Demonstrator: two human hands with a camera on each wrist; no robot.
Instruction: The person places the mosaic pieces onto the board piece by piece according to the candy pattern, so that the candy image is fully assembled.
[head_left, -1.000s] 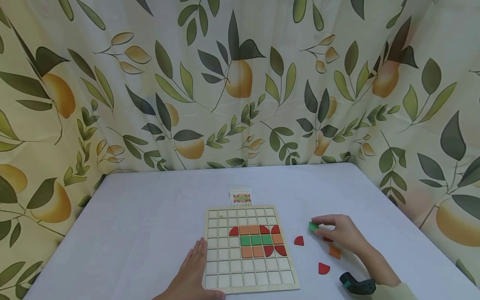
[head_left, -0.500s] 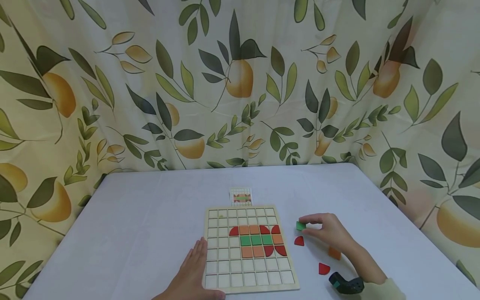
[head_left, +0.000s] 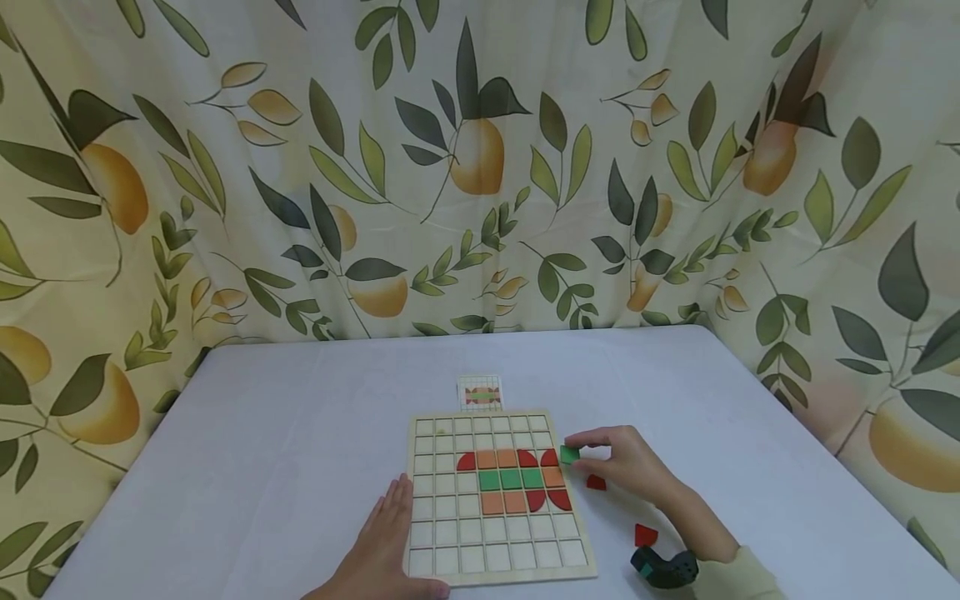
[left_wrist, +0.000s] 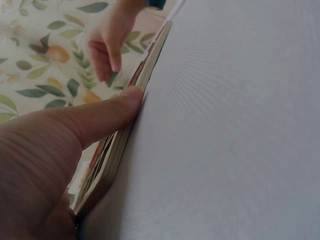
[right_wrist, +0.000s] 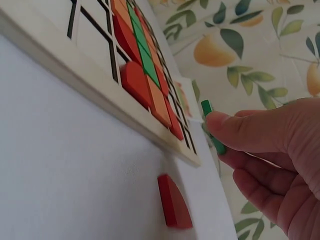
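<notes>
My right hand [head_left: 626,467] pinches a green square tile [right_wrist: 214,127] between thumb and fingertips, right at the board's right edge in the head view. The wooden grid board [head_left: 450,533] carries a pattern of red quarter-round, orange square and green square tiles [head_left: 511,479] toward its right side. My left hand [head_left: 378,533] lies along the board's left edge with straight fingers. In the left wrist view its thumb [left_wrist: 107,117] rests against the board's near edge.
A small pattern card [head_left: 480,394] lies behind the board. Two loose red tiles, one a quarter-round [head_left: 596,482] and one nearer red tile [head_left: 645,535], sit right of the board. A black device [head_left: 663,568] is on the right wrist. A leaf-patterned curtain [head_left: 480,208] hangs behind the table.
My right hand has carried the green tile leftward from among the loose tiles to the board's right edge. The left hand keeps its place.
</notes>
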